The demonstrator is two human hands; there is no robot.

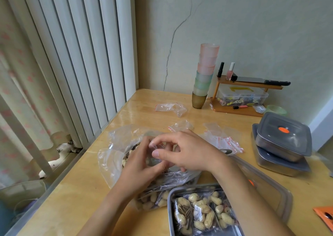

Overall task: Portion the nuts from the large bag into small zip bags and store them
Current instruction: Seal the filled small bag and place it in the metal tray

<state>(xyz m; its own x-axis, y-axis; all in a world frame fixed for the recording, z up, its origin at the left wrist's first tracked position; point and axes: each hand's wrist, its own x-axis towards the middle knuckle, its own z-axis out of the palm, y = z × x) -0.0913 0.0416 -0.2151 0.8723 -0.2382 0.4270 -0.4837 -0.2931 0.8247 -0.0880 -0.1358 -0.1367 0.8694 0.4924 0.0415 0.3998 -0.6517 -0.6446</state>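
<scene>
Zip bag (151,159) pinched by left hand (142,165), right hand (191,152); box label (241,89) unreadable.

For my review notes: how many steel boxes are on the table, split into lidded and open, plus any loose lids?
Lidded steel boxes: 2, stacked
Open steel box: 1, holding filled bags
Loose lid: 1
Total: 4
</scene>
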